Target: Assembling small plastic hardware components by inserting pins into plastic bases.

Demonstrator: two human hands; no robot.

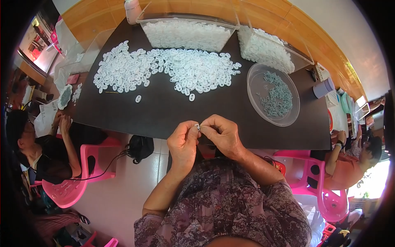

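Just over the table's near edge, my left hand (pixel 184 143) pinches a small white plastic piece (pixel 197 126) between thumb and fingers. My right hand (pixel 224 135) meets it from the other side, thumb and forefinger pressed together at the piece; whatever lies between those fingertips is too small to make out. Farther back on the dark table spreads a heap of white oval plastic pieces with two holes (pixel 197 70). To the right, a round clear tray (pixel 253 108) holds many small blue-green, screw-like parts (pixel 276 96).
Clear bins (pixel 187 35) (pixel 267 49) full of white pieces stand along the back. A white bottle (pixel 132 11) is at the back left, a purple-grey cup (pixel 324 88) at the right edge. People sit on pink chairs (pixel 84 173) (pixel 306 175) at both sides.
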